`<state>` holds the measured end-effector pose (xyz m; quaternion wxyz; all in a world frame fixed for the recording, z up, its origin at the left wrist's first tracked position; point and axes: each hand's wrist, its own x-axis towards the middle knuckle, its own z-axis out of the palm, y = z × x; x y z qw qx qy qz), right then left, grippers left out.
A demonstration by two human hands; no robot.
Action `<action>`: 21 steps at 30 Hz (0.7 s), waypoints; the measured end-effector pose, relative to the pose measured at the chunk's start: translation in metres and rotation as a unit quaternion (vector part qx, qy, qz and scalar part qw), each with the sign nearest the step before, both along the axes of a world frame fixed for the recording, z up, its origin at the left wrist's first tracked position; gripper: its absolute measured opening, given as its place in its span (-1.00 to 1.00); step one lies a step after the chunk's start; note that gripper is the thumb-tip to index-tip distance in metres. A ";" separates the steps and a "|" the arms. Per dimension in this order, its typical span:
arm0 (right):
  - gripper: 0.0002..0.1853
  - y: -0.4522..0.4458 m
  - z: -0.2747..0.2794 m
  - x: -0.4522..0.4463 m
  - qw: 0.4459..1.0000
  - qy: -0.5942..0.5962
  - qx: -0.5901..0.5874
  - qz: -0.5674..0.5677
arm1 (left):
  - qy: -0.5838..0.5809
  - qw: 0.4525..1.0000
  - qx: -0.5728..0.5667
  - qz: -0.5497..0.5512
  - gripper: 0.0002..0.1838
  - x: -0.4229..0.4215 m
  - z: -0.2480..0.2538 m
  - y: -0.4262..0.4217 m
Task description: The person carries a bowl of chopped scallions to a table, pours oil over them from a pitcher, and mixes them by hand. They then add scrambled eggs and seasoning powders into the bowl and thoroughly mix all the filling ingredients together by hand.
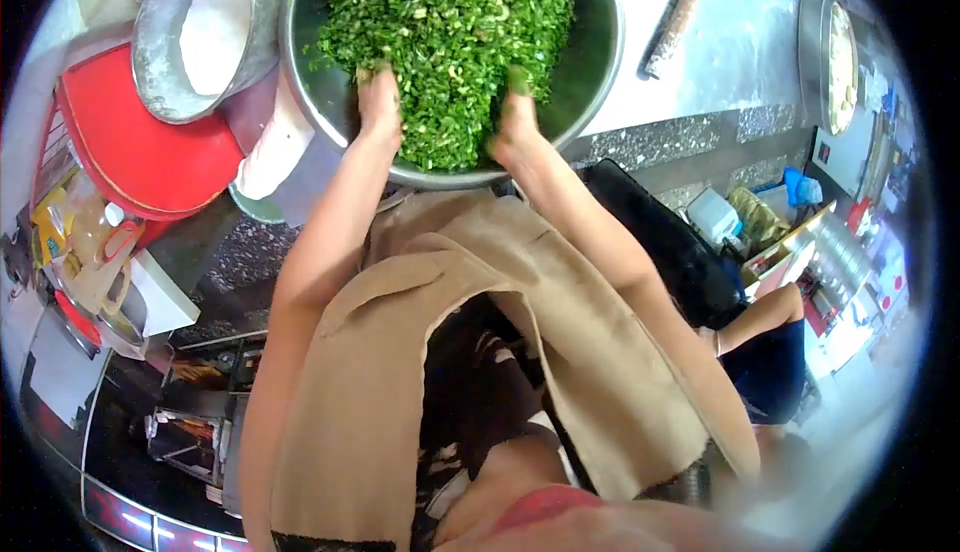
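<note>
A large steel bowl [606,47] holds a heaped mass of finely chopped leafy greens [450,42] with small pale bits among them. Both of my hands reach into it from the near side. My left hand [379,107] presses against the left flank of the heap, its fingers mostly sunk between greens and bowl wall. On the right flank my right hand [516,124] touches the greens, with bits stuck to it and some motion blur. The fingers of both hands are largely hidden, so their grip does not show.
Left of the bowl, a metal bucket of white powder [215,42] stands by a red lid [150,152]. A floured rolling pin [682,14] lies on the worktop [740,42] at right, with a round steamer tray [840,62] beyond. Another person's arm [765,317] shows at lower right.
</note>
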<state>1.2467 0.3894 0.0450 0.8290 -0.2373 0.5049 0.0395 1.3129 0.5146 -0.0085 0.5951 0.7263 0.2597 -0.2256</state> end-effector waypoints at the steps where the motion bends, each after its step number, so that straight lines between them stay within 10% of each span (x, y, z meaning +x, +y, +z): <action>1: -0.40 -0.004 -0.011 0.010 0.999 -0.003 0.042 0.005 | 0.065 0.991 -0.107 0.042 -0.59 0.005 -0.013 0.001; 5: -0.50 -0.008 0.029 0.025 0.997 -0.034 -0.039 0.056 | -0.128 0.972 -0.137 -0.142 -0.61 0.011 0.016 0.003; 8: -0.43 -0.020 0.055 0.027 0.984 -0.056 -0.106 0.131 | -0.153 0.958 -0.235 -0.065 -0.67 0.005 0.060 -0.013; 10: -0.30 -0.018 0.084 0.019 0.953 -0.036 -0.270 0.131 | -0.114 0.983 -0.038 -0.140 -0.65 0.013 0.091 -0.009; 14: -0.30 -0.014 0.065 -0.014 0.993 -0.079 0.063 0.063 | -0.116 0.988 -0.097 0.023 -0.64 0.017 0.050 0.013; 16: -0.25 0.021 0.020 -0.007 0.997 0.073 0.029 -0.007 | 0.164 0.916 -0.339 0.136 -0.62 0.021 0.022 0.015; 21: -0.39 0.024 0.004 0.021 0.998 -0.041 0.049 -0.011 | 0.083 0.926 -0.364 0.063 -0.61 0.018 0.016 0.008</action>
